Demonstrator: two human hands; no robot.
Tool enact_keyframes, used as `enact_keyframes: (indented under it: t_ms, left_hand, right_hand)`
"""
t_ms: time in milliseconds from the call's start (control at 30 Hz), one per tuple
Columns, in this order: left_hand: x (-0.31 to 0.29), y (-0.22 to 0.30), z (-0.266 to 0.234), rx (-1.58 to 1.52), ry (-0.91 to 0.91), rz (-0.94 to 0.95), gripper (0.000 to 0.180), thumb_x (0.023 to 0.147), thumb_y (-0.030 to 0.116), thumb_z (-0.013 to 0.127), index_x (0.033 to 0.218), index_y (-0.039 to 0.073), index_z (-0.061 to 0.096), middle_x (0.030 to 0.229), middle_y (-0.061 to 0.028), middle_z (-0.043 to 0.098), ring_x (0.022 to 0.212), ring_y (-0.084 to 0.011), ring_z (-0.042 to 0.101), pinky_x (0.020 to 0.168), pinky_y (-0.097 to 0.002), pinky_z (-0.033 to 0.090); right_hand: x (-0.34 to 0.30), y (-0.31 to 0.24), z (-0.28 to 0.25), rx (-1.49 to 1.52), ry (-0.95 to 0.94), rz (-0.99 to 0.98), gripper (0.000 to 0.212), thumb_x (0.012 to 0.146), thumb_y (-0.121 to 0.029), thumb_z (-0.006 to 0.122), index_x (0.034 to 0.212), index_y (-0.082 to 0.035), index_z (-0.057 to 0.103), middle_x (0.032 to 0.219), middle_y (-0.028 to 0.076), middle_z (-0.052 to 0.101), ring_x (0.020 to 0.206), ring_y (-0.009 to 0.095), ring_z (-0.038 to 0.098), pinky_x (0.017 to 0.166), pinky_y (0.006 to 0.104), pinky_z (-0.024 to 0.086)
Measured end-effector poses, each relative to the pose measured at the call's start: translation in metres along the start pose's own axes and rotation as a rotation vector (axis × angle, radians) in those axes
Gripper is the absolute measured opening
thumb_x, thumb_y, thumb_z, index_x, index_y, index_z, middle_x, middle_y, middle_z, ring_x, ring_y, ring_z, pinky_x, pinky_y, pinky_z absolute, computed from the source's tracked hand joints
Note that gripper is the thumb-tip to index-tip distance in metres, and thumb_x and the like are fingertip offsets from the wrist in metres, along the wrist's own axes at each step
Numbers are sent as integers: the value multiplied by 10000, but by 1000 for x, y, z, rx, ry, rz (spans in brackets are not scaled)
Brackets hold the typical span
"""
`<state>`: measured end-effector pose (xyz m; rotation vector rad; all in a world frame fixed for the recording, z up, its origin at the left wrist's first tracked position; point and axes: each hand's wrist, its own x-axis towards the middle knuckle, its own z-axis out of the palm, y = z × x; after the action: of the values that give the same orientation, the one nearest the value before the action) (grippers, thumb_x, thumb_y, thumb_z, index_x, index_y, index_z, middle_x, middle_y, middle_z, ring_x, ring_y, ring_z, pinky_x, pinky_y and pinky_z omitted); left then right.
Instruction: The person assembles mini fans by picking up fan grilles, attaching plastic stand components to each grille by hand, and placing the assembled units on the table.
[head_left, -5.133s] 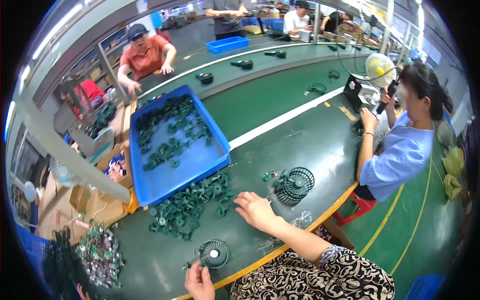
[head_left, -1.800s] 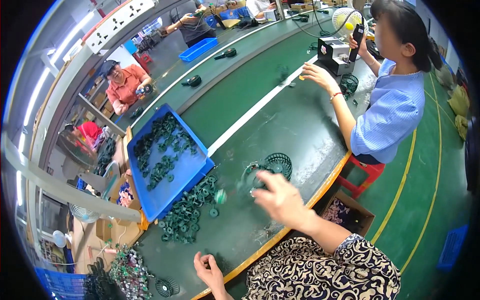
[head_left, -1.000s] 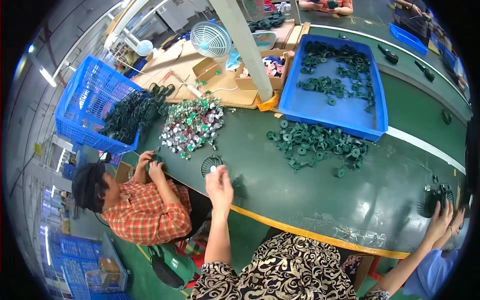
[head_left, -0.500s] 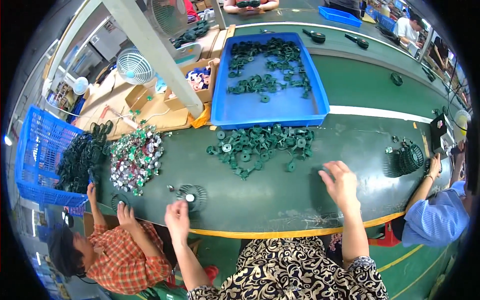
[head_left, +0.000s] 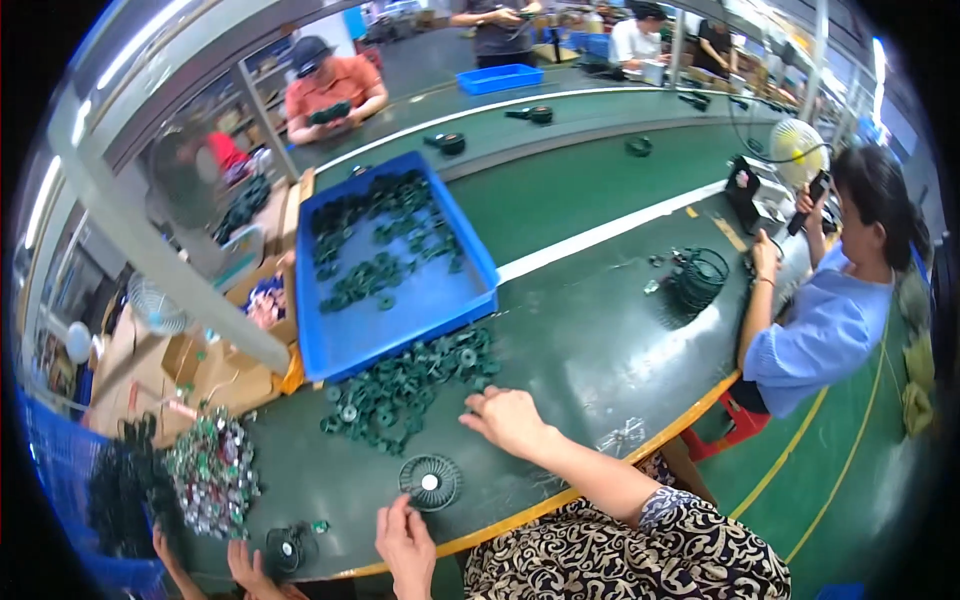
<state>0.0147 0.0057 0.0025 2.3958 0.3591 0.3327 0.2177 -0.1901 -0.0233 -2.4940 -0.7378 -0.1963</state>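
Note:
A round dark green fan guard (head_left: 440, 492) with a pale disc at its centre lies on the green worktable. My left hand (head_left: 407, 545) is at its near left rim, fingers slightly bent; whether they touch it is unclear. Farther right, my right hand (head_left: 503, 418) reaches over the table with fingers apart, nothing seen in it. Its fingertips are by the right edge of a heap of small dark green plastic parts (head_left: 385, 395), several with round discs. Behind the heap sits a blue tray (head_left: 400, 348) holding more such parts.
On the left are a pile of shiny silver, red and green small pieces (head_left: 210, 475) and a co-worker's hands at another guard (head_left: 288, 550). Stacked guards (head_left: 697, 275) stand at right, near a co-worker in blue (head_left: 825, 310). A conveyor belt (head_left: 590, 165) runs behind.
The view has turned to the right and tilted. My right hand has moved from bare table to the heap's edge. The fan guard has shifted rightward, closer to the heap; my left hand remains beside it.

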Motion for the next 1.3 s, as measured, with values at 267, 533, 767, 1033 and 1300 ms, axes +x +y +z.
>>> enact_keyframes:
  t_ms: [267, 533, 767, 1033, 1300]
  left_hand:
    - [17, 11, -3, 121, 2, -176, 479, 889, -59, 572, 1364, -15, 536, 1254, -240, 592, 1127, -443, 609, 970, -496, 482]
    - [33, -11, 0, 269, 132, 152, 484, 865, -22, 625, 1345, -13, 560, 1338, -253, 565, 1153, -459, 605, 956, -495, 498]
    - [37, -12, -6, 330, 37, -14, 353, 858, 62, 708, 1201, -10, 665, 1098, -174, 700, 964, -375, 666, 831, -477, 518]
    - [36, -18, -3, 368, 134, -80, 180, 841, 125, 767, 944, -23, 761, 784, -164, 732, 733, -348, 683, 707, -440, 534]
    - [32, -12, 2, -34, 73, -208, 196, 875, 111, 768, 970, -60, 769, 680, -114, 714, 605, -137, 652, 578, -304, 493]
  right_hand:
    - [-41, -4, -37, -101, -192, 72, 307, 923, -272, 705, 1191, -126, 734, 1006, 133, 618, 924, 323, 688, 737, 413, 579]
    - [-83, 2, -30, 57, -9, 40, 289, 898, -135, 669, 1180, -108, 727, 1048, 139, 543, 989, 316, 640, 755, 420, 574]
    - [-90, 15, -23, 166, 42, 15, 215, 874, -101, 677, 1061, 4, 680, 1040, 175, 533, 957, 351, 644, 789, 448, 570]
    - [-93, 18, -37, 196, -12, 88, 229, 852, -73, 732, 1010, 42, 612, 1026, 201, 548, 983, 387, 664, 818, 471, 573]
    - [-84, 13, -47, 145, -77, 117, 183, 765, 4, 716, 902, 59, 608, 966, 238, 596, 882, 408, 696, 771, 480, 594]
